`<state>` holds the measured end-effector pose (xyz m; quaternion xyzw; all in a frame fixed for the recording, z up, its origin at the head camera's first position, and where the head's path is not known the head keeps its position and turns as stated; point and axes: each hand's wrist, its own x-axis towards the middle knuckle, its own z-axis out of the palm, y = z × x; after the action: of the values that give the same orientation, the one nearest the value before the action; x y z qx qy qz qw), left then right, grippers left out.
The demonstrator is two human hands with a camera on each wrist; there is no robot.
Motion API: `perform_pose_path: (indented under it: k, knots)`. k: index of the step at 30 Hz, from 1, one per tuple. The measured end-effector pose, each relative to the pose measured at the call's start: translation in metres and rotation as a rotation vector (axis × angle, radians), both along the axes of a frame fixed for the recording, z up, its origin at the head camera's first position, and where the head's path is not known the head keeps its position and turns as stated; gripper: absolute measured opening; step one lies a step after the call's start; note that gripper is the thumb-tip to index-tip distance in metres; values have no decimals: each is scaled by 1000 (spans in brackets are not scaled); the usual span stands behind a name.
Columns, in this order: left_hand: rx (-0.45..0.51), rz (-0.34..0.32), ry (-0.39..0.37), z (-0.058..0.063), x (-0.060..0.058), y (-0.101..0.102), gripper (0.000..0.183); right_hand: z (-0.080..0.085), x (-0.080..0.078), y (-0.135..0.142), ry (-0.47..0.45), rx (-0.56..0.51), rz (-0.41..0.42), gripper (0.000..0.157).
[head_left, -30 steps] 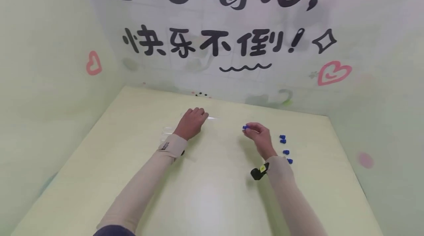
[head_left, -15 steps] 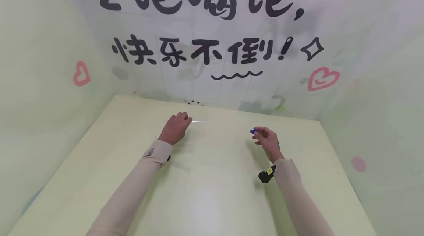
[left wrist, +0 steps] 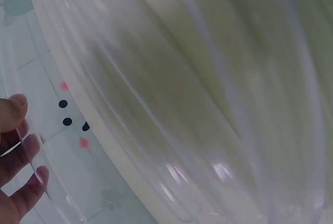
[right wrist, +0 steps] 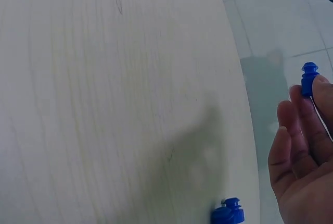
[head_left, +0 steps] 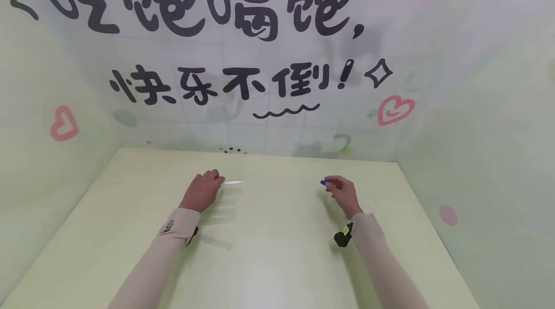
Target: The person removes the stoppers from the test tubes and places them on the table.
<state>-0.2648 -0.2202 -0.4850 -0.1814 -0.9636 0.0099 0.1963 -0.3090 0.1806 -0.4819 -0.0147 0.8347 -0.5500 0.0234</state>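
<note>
My left hand (head_left: 202, 191) grips a clear test tube (head_left: 234, 182) above the far left of the table, and one end sticks out to the right. The left wrist view shows the fingers and thumb around this transparent tube (left wrist: 54, 193). On the right, my right hand (head_left: 344, 193) pinches a small blue test tube cap (head_left: 323, 182) between thumb and fingertips. The right wrist view shows this ribbed cap (right wrist: 309, 78) upright. Several more clear tubes (head_left: 218, 220) lie side by side below my left hand, partly hidden by it and the sleeve.
More blue caps (right wrist: 229, 212) lie on the table in the right wrist view; in the head view my right hand and forearm hide them. The pale table (head_left: 277, 261) ends at a printed back wall (head_left: 277, 130). Each wrist carries a black camera (head_left: 342, 238).
The head view has turned, so the wall writing sits lower and further left. My hands have moved apart, each keeping its tube or cap. The loose caps have gone behind my right hand.
</note>
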Motion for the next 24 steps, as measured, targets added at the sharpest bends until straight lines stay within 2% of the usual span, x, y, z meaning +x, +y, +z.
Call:
perform_pose_path:
  k: [7,12,24]
  knots:
    - [8,-7,-59,-1,-4,-2,13,3,-8,23,8,77,-84,26]
    - [13,28,-113,-2,-2,-7,10,2,-14,37,-23,166,-113,28]
    - [3,69,-228,-13,1,-11,14,-19,-19,49,-94,286,-137,27]
